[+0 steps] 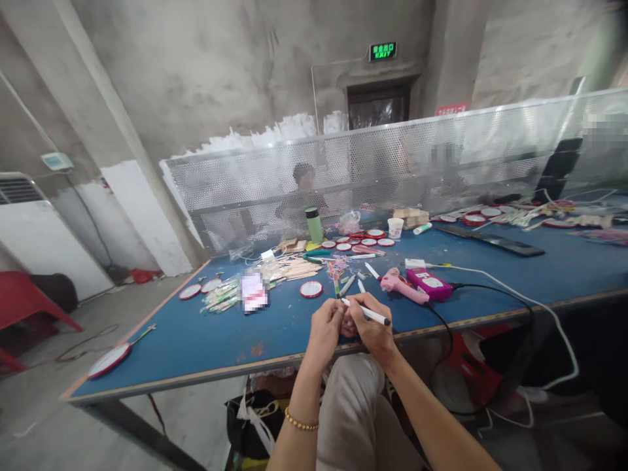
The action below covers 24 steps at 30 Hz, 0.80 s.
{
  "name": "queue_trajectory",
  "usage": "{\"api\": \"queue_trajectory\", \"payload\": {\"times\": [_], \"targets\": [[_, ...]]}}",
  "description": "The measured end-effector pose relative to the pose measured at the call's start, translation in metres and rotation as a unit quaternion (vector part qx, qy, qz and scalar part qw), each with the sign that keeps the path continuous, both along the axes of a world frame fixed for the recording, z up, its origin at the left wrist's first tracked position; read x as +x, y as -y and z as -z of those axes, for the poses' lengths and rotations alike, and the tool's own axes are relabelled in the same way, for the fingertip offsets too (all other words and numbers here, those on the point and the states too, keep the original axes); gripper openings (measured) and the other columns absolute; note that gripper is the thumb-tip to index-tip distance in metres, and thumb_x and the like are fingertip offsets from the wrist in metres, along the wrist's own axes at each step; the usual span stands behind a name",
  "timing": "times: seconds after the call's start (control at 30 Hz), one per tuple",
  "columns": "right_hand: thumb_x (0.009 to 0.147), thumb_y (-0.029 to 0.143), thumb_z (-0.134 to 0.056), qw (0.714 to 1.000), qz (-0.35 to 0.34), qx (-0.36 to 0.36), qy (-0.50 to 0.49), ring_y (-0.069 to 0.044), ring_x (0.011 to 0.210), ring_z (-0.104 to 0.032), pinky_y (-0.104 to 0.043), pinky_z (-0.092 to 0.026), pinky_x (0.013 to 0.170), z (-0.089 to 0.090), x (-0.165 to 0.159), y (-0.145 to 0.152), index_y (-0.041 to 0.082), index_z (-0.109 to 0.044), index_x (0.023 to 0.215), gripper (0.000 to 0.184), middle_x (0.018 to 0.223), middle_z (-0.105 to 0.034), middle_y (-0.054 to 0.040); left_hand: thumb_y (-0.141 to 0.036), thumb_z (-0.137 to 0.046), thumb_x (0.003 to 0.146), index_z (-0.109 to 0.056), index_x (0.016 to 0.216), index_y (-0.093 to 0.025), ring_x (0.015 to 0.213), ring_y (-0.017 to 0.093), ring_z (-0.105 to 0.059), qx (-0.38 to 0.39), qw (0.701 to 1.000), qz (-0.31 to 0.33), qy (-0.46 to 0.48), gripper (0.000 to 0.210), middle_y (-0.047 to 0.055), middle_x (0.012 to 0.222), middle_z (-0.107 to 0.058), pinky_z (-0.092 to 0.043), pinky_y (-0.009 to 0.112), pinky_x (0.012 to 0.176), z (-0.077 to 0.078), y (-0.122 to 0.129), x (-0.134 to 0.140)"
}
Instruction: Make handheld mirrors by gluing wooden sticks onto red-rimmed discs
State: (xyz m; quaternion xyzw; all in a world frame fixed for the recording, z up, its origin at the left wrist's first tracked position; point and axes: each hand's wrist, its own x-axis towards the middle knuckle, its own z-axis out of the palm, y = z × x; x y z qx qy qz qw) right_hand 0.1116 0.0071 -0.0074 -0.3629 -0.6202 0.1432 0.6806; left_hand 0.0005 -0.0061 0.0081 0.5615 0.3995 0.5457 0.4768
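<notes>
Near the front edge of the blue table, my right hand (375, 325) is closed around a white marker pen (373, 314) with a black end. The pen's tip points left, toward my left hand (327, 326). Pinched in my left hand is a thin, partly green stick (337, 286) that stands up from the fingertips. The two hands are close together, and their lower fingers partly hide each other. Just beyond them lie loose markers (348, 285) and a tangle of coloured bands (338, 267). A round white disc with a red rim (311, 288) rests left of them.
On the right are a pink glue gun (403, 286), a magenta box (430, 284) and trailing cables (495, 280). A phone (254, 292) lies over bundled sticks at left. Farther back stand a green bottle (314, 226) and a white cup (395, 227), before a perforated metal screen (255, 190).
</notes>
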Motion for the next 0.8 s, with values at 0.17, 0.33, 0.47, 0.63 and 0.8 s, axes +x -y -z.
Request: {"api": "queue_trajectory", "payload": {"times": [0.17, 0.33, 0.47, 0.63, 0.8], "targets": [[0.087, 0.029, -0.053, 1.0, 0.007, -0.007, -0.002, -0.012, 0.047, -0.058, -0.022, -0.048, 0.049, -0.0011, -0.0007, 0.0008, 0.019, -0.063, 0.071, 0.021, 0.054, -0.062, 0.0008, -0.043, -0.061, 0.074, -0.049, 0.069, -0.019, 0.049, 0.012, -0.054, -0.001, 1.0, -0.001, 0.0, 0.028, -0.004, 0.058, -0.053, -0.05, 0.025, 0.049, 0.0003, 0.0, 0.0002], [0.088, 0.03, -0.054, 1.0, -0.012, -0.016, -0.009, -0.012, 0.046, -0.057, -0.021, -0.048, 0.048, 0.0014, -0.0014, -0.0009, 0.019, -0.064, 0.072, 0.022, 0.054, -0.062, 0.0013, -0.043, -0.06, 0.076, -0.05, 0.07, -0.018, 0.051, 0.012, -0.054, 0.003, 1.0, -0.006, -0.009, 0.027, -0.004, 0.059, -0.053, -0.051, 0.025, 0.049, -0.0001, 0.0002, -0.0002], [0.088, 0.03, -0.054, 1.0, -0.017, -0.012, -0.003, -0.011, 0.046, -0.056, -0.021, -0.047, 0.049, 0.002, -0.0015, -0.0015, 0.019, -0.064, 0.072, 0.022, 0.056, -0.062, 0.0015, -0.042, -0.058, 0.077, -0.049, 0.069, -0.018, 0.052, 0.011, -0.052, 0.011, 0.999, -0.016, -0.025, 0.027, -0.004, 0.059, -0.051, -0.05, 0.024, 0.049, 0.0012, -0.0006, -0.001], [0.088, 0.029, -0.053, 1.0, -0.008, 0.0, 0.0, -0.011, 0.048, -0.058, -0.021, -0.047, 0.05, 0.0004, -0.0014, -0.0005, 0.018, -0.063, 0.072, 0.022, 0.056, -0.063, 0.0014, -0.042, -0.059, 0.077, -0.05, 0.069, -0.018, 0.053, 0.011, -0.053, 0.012, 1.0, -0.015, -0.024, 0.027, -0.004, 0.06, -0.052, -0.049, 0.023, 0.05, 0.0008, -0.0002, -0.0014], [0.088, 0.027, -0.052, 1.0, 0.014, 0.015, 0.009, -0.011, 0.047, -0.058, -0.022, -0.048, 0.05, -0.0024, -0.0003, 0.0017, 0.019, -0.063, 0.073, 0.021, 0.056, -0.063, 0.001, -0.045, -0.061, 0.075, -0.05, 0.07, -0.018, 0.051, 0.012, -0.055, -0.008, 1.0, 0.001, -0.009, 0.03, -0.004, 0.059, -0.054, -0.051, 0.025, 0.051, -0.0021, 0.0016, -0.0003]]}}
